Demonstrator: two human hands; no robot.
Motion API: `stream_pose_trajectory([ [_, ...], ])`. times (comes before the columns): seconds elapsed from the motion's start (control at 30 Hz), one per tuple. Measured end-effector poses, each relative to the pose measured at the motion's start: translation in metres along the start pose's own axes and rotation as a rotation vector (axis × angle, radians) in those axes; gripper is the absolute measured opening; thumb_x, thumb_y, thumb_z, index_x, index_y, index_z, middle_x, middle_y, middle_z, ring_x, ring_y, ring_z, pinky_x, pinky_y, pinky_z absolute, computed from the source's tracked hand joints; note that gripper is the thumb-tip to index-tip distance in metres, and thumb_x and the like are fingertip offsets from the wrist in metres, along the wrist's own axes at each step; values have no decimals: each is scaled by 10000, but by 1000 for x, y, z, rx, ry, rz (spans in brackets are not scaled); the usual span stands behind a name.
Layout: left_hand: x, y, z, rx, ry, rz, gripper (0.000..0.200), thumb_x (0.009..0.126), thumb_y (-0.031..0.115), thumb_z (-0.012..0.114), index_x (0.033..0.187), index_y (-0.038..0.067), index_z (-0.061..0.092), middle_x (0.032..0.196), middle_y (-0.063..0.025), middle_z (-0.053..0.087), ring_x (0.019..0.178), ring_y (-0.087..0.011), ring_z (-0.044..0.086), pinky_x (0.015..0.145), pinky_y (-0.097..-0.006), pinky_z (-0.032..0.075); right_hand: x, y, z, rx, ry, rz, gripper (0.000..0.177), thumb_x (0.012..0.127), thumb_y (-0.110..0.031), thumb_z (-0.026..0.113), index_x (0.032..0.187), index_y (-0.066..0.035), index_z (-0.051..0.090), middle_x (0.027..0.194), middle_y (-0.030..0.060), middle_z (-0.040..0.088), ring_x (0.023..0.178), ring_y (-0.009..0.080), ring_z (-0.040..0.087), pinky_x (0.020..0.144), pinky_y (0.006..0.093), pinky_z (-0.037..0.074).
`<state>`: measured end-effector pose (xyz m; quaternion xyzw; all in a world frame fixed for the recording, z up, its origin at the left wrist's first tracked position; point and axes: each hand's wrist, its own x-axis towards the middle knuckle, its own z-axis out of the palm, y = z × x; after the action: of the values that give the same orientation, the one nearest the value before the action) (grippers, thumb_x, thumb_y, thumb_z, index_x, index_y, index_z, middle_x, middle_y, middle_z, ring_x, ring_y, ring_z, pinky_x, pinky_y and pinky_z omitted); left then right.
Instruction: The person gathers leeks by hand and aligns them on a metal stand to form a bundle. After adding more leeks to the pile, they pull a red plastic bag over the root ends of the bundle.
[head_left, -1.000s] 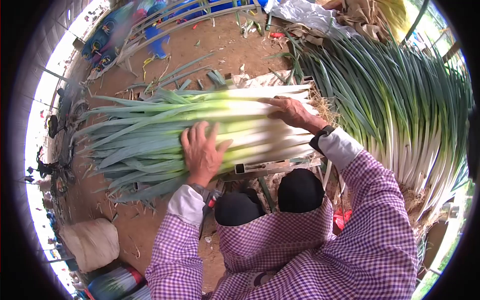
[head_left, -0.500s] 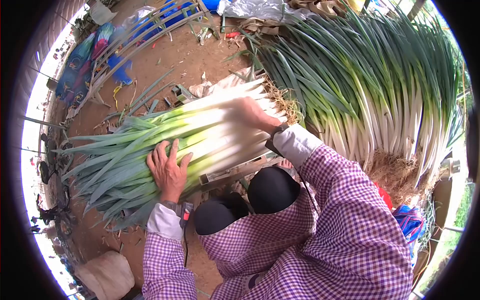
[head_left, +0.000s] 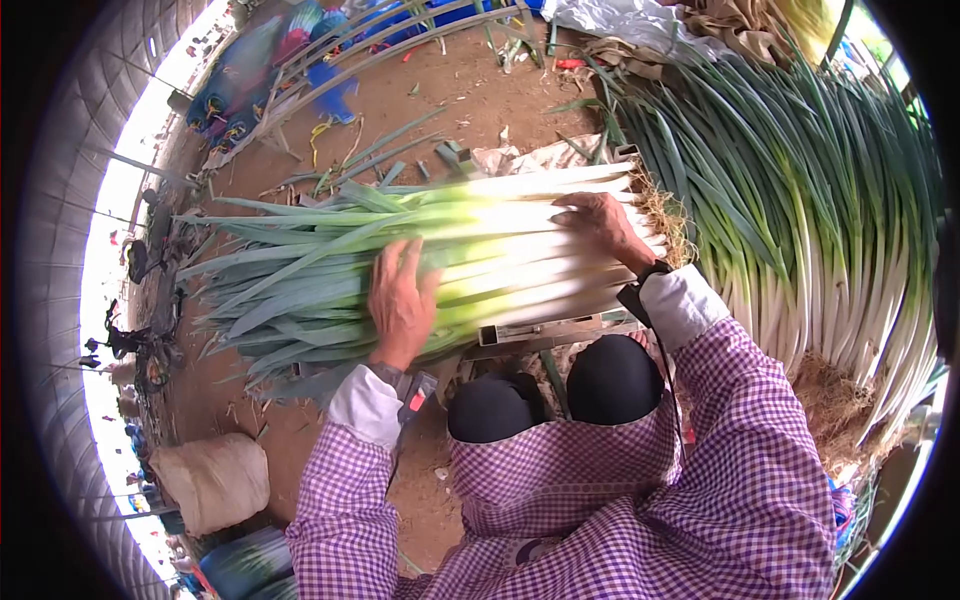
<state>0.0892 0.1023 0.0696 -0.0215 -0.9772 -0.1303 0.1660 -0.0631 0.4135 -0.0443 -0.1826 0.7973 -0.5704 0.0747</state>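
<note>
We see a thick row of leeks (head_left: 500, 290) lying crosswise in front of the person, green leaves to the left, white stalks and a root tuft (head_left: 670, 215) to the right, on a low metal frame (head_left: 560, 334) that shows along the near side. Left hand (head_left: 401, 305) is on top of the leeks where the green turns pale, fingers extended and a bit blurred; we mark its grip as released, palm side down on the leaves. Right hand (head_left: 603, 226) lies over the white stalks just short of the roots, fingers pointing left and bent downward; thumb and fingertips are partly hidden, so we cannot tell if that grip is clenched on any stalk. We note a black strap (head_left: 655, 270) at the right wrist and checked sleeves (head_left: 345, 500) with white cuffs on both arms. Two dark knees (head_left: 615, 380) sit just on the near side of the frame. To the right we have a big leek pile (head_left: 790, 210), leaves far, brown roots near. Far side: white sheet (head_left: 630, 25) and brown cloth (head_left: 735, 30). Far left: slatted rack (head_left: 440, 33) on the dirt floor (head_left: 450, 95), leaf scraps scattered around. Near left: a pale sack (head_left: 215, 485).
</note>
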Motion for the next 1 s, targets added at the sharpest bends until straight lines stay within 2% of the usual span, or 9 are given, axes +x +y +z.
stream_pose_trajectory([
  [0.1,14,-11,-7,-3,50,-16,408,927,154,700,1320,60,645,1327,-166,586,1221,-381,558,1004,-453,484,-1,-9,-2,-26,12,13,272,864,-271,803,1082,-107,799,928,89,793,822,151,725,775,324,569],
  [0.23,34,-15,-24,313,-25,101,380,838,152,753,1201,59,691,1236,-122,608,1213,-345,534,1080,-492,405,-2,-11,-2,9,12,13,274,873,-268,809,1079,-88,800,912,56,789,809,122,695,768,316,559],
  [0.33,41,-31,-18,291,54,243,353,837,149,760,1168,42,696,1183,-107,628,1185,-344,557,1048,-499,395,0,1,0,70,31,3,271,889,-279,803,1081,-88,802,913,54,793,822,120,704,768,306,553],
  [0.4,38,-33,-14,218,29,185,330,825,131,767,1127,34,676,1189,-132,627,1176,-361,564,1028,-492,420,1,4,3,102,54,-3,274,892,-294,805,1078,-93,803,914,57,795,825,122,709,765,304,551],
  [0.5,39,-33,-13,178,10,148,326,824,123,767,1119,27,667,1188,-143,627,1161,-366,571,1000,-482,445,-1,1,-1,38,85,-35,293,893,-316,806,1085,-94,803,919,66,797,820,136,715,755,309,551],
  [0.6,35,-33,-14,161,-5,156,306,826,140,767,1095,29,672,1163,-144,630,1138,-365,578,965,-473,466,1,3,3,-4,82,44,308,901,-341,794,1092,-100,806,922,71,798,810,143,715,759,315,552],
  [0.7,32,-34,-14,144,18,171,265,822,170,768,1037,44,678,1094,-133,633,1077,-361,595,918,-468,483,1,8,4,48,73,21,316,904,-367,787,1090,-112,809,914,76,790,796,176,717,750,326,546],
  [0.8,31,-34,-11,125,44,159,243,835,174,758,1027,47,679,1063,-131,638,1060,-359,599,911,-469,489,2,10,4,-65,79,-34,320,897,-381,785,1087,-125,811,925,88,772,815,224,717,755,346,534],
  [1.0,34,-26,-22,58,45,121,289,838,143,772,1083,9,698,1098,-154,658,1067,-386,618,915,-472,505,0,-4,2,-167,67,-17,286,887,-367,791,1039,-125,811,950,92,735,848,283,699,766,385,521],
])
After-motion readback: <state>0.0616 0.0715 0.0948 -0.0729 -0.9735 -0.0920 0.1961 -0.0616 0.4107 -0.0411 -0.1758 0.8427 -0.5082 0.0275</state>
